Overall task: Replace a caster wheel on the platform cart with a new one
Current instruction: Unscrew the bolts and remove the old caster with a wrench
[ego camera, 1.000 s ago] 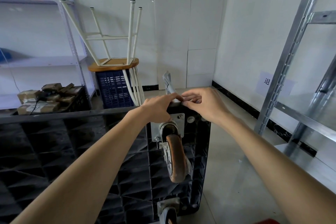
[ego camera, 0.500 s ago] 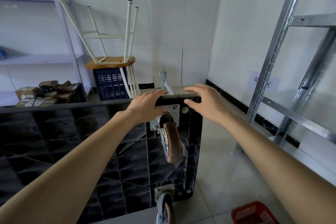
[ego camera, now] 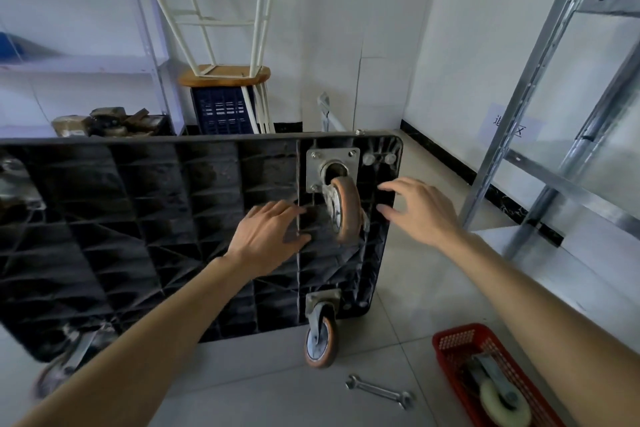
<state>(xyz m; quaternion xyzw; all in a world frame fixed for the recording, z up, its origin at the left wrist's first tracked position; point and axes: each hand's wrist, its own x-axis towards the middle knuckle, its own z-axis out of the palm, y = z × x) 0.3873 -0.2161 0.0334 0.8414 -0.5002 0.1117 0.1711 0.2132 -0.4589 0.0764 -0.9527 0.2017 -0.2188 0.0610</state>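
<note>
tiled floor (ego camera: 408,305), wrench (ego camera: 380,391), red basket (ego camera: 450,345)

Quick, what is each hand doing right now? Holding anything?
Left hand: open, fingers spread against the cart's underside, holding nothing.
Right hand: open, fingers spread beside the caster wheel, holding nothing.

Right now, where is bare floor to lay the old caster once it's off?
Bare tiles lie between the cart and the metal shelving. It is crowded nearer, around the wrench, red basket and lower caster.
</note>
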